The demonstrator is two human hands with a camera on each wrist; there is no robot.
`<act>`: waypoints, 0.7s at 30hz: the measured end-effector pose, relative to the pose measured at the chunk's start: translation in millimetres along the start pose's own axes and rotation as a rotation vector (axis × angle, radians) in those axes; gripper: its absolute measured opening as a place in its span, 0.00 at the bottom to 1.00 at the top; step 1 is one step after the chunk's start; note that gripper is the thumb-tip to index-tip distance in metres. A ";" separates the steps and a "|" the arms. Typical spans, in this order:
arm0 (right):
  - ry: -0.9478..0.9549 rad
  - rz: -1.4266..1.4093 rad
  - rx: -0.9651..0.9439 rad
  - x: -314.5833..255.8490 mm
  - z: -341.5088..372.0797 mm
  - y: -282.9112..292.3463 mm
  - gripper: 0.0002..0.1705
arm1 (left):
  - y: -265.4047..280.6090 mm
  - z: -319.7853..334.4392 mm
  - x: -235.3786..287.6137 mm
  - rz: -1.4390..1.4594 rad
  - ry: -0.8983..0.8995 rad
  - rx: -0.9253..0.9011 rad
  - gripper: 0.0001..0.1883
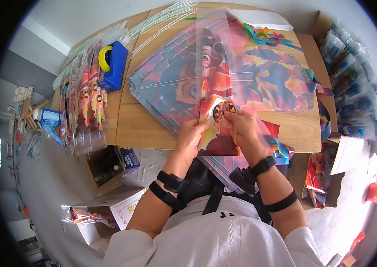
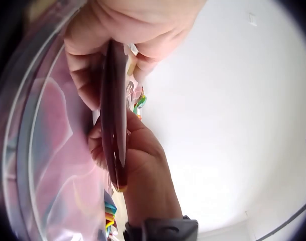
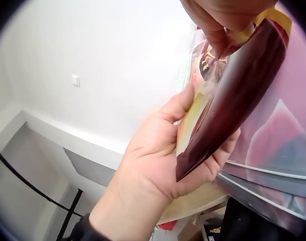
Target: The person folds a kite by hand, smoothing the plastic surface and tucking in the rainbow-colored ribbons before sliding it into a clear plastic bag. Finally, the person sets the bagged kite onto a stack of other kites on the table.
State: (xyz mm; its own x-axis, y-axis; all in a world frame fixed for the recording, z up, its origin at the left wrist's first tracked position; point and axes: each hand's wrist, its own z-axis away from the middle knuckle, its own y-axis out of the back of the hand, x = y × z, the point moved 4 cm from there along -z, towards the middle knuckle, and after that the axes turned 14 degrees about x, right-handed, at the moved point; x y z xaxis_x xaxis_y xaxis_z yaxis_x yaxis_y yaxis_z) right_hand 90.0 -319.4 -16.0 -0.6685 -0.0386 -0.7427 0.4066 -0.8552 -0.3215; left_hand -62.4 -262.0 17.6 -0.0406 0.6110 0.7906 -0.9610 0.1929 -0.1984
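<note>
A folded, glossy printed sheet in a clear sleeve [image 1: 218,141] is held up over the near table edge. My left hand [image 1: 190,138] grips its left side, thumb on the front and fingers behind, as the right wrist view shows [image 3: 158,150]. On the other side my right hand [image 1: 244,129] pinches the sheet near a round dark emblem [image 1: 219,111]. In the left wrist view the dark red sheet [image 2: 113,115] is seen edge-on between both hands. Beneath lies a stack of large printed kite-like sheets [image 1: 161,80] with thin white rods.
A blue tape dispenser [image 1: 116,66] stands left, beside packed bags [image 1: 86,98]. White rods [image 1: 166,18] lie at the back, rainbow ribbons [image 1: 268,38] back right. Wrapped packs [image 1: 353,84] fill the far right. Cardboard boxes [image 1: 126,209] sit on the floor.
</note>
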 end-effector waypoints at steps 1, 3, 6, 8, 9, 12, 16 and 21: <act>0.001 0.066 0.022 0.9 1.5 0.6 0.08 | 2.3 -0.6 -3.8 0.001 0.001 0.005 0.11; 0.002 0.137 0.039 -4.7 7.5 -2.4 0.10 | 5.7 -3.4 -9.5 0.024 -0.005 -0.005 0.11; 0.728 1.042 0.243 -49.1 29.6 -15.4 0.17 | 4.7 -3.8 -8.3 0.036 0.020 -0.014 0.11; 1.633 1.089 0.269 -68.7 52.6 -36.7 0.17 | 3.3 -1.9 -5.9 0.027 0.005 -0.008 0.10; 1.633 1.088 0.270 -71.0 48.8 -39.7 0.17 | 2.6 -0.9 -4.6 0.016 -0.009 -0.003 0.10; 1.833 1.338 -0.014 -67.0 36.1 -58.7 0.12 | 0.7 1.8 -3.6 0.027 -0.008 -0.002 0.10; 1.869 1.333 -0.253 -65.6 30.2 -64.9 0.07 | 3.4 -4.6 -5.8 0.042 -0.004 -0.015 0.10; 1.818 1.344 -0.442 -65.9 53.1 -64.8 0.06 | 7.7 -19.7 6.1 0.059 -0.076 -0.011 0.11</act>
State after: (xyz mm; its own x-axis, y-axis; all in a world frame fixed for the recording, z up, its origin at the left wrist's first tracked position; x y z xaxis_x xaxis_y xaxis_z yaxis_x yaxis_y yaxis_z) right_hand 74.6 -288.9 85.0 0.9613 0.2688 -0.0607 0.2195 -0.6138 0.7584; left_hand -64.7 -241.7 9.5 -0.1182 0.5616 0.8189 -0.9532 0.1671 -0.2521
